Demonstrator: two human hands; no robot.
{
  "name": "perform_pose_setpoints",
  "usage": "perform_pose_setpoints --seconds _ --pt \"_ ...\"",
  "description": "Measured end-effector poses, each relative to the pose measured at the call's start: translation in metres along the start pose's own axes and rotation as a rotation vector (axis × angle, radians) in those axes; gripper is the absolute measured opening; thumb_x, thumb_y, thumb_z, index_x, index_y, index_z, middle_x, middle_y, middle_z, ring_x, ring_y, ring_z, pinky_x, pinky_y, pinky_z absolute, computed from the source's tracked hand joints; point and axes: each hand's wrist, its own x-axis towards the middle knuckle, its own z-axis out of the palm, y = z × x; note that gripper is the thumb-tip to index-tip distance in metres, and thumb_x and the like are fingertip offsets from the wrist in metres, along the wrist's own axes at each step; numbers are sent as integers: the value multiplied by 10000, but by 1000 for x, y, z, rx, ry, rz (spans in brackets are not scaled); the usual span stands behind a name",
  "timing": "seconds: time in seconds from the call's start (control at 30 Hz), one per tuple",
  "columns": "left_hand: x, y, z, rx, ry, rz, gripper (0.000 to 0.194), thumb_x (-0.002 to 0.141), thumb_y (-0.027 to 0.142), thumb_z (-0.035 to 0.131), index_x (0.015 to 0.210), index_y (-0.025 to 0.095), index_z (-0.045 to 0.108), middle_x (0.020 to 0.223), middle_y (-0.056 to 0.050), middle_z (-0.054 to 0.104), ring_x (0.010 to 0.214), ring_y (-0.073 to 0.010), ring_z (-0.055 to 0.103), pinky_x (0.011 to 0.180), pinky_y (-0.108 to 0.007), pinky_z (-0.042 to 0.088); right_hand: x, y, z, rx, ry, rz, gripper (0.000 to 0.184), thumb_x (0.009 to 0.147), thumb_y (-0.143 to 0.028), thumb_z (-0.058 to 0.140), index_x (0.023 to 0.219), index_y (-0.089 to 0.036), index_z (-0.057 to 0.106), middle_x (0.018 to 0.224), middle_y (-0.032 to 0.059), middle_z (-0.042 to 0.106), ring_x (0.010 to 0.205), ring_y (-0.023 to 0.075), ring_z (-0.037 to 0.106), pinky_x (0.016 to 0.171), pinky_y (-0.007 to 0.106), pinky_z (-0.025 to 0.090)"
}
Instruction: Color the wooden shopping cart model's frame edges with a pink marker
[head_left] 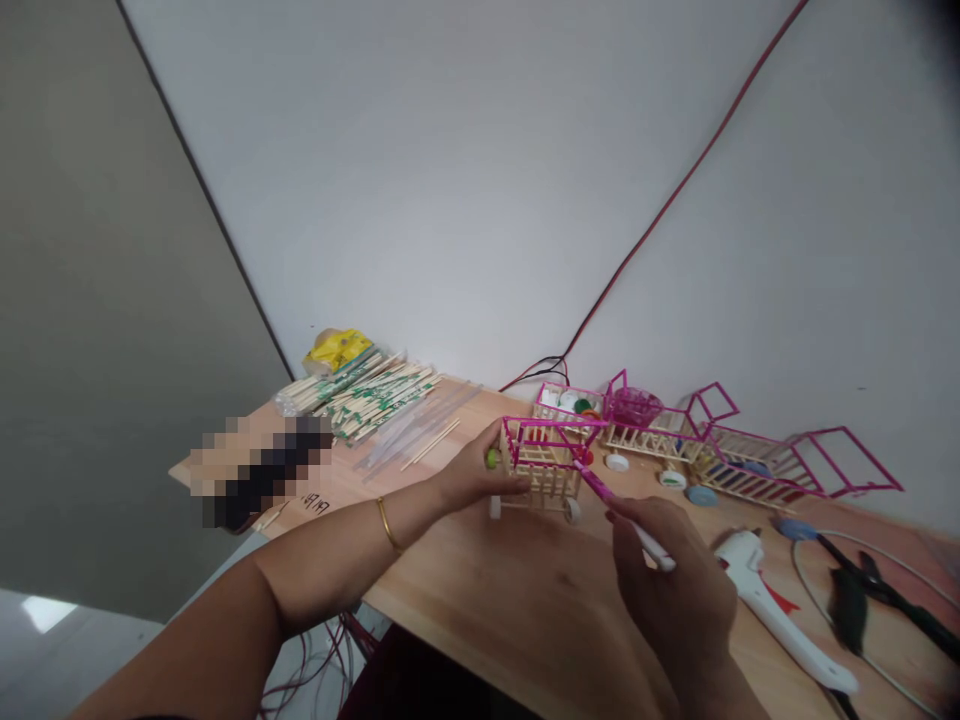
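While my left hand [469, 475] is gripping the little stick cart [541, 462] at mid-table, my right hand [671, 575] is pinching the pink marker [622, 515]; I am keeping strokes light along its top rail.

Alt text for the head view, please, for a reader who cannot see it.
The left hand steadies a small wooden-stick cart with pink rails on a wooden table, while the right hand holds a pink-tipped marker pen against its top rail. A white glue gun lies to the right; bundled wrapped chopsticks lie behind.
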Motion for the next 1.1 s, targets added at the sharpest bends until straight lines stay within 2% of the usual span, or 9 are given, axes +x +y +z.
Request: perform_pose_setpoints --seconds 0.2,0.43,0.57,0.77,0.97,1.1 --pt "1 1 -3 -78 -54 -10 819 657 385 870 1359 183 501 1254 -132 654 1152 -307 624 976 -391 465 -2 -4 -12 39 49 186 148 944 -260 517 983 -211 652 780 29 700 753 172 676 667 278 487" --pt "2 1 -5 -116 -107 -42 762 646 470 860 1290 174 583 1229 -134 677 1137 -317 633 960 -373 454 -6 -2 -14 68 120 257 196 957 -330 515 978 -210 668 790 32 736 845 186 711 754 297 510" --pt "1 2 -6 -125 -131 -64 758 646 498 852 1280 168 597 1234 -138 675 1140 -317 631 946 -360 456 -3 -5 -15 51 90 267 233 960 -366 510 1004 -203 671 788 42 746 907 206 715 775 309 514" --pt "0 0 -6 -141 -106 -76 735 635 515 849 1238 158 629 1232 -136 679 1162 -324 621 965 -365 457 -5 -3 -15 78 62 242 207 965 -347 504 976 -217 665 776 20 734 835 174 705 738 278 508" --pt "0 2 -4 -152 -107 -78 742 615 539 855 1211 153 643 1227 -140 681 1172 -322 616 953 -353 458 -8 -3 -14 54 126 278 220 958 -363 520 997 -208 672 839 38 747 912 189 703 795 294 509" --pt "0 2 -4 -152 -113 -86 745 621 546 848 1216 149 640 1195 -141 694 1160 -315 622 938 -346 465 -7 -3 -14 55 90 265 212 959 -361 519 994 -216 670 820 27 747 903 183 704 782 284 509"
